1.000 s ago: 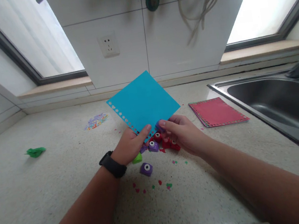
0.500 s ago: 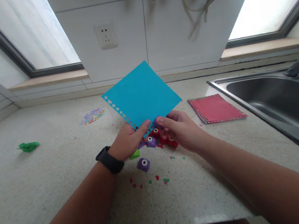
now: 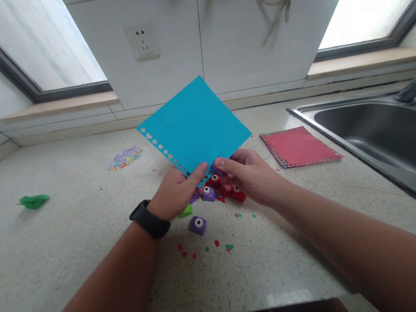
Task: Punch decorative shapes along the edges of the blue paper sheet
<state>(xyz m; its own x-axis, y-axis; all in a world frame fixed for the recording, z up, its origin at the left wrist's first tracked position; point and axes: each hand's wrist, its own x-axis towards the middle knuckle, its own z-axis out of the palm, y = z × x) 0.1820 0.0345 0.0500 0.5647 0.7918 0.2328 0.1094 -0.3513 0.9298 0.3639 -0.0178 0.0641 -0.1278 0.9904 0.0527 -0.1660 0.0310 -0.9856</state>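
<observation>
A blue sheet of paper (image 3: 196, 126) is held up tilted over the counter, with a row of small cut-out shapes along its left lower edge. My left hand (image 3: 176, 192) pinches its near corner, thumb on top. My right hand (image 3: 248, 176) is closed on a small purple craft punch (image 3: 216, 166) at the sheet's near right edge; the fingers hide most of it. Beneath the hands lie red punches (image 3: 237, 194), a purple punch (image 3: 208, 193) and a green punch (image 3: 185, 211). Nearer to me sits another purple punch (image 3: 198, 224).
Right of the hands lies a stack of punched sheets, red on top (image 3: 300, 147), beside the steel sink (image 3: 352, 155). A heap of paper bits (image 3: 126, 158) and a crumpled green piece (image 3: 34, 202) lie to the left. Loose confetti (image 3: 217, 243) dots the counter in front.
The whole view has shifted slightly, so everything appears a little higher. Both hands keep the same hold on the sheet and the purple punch.
</observation>
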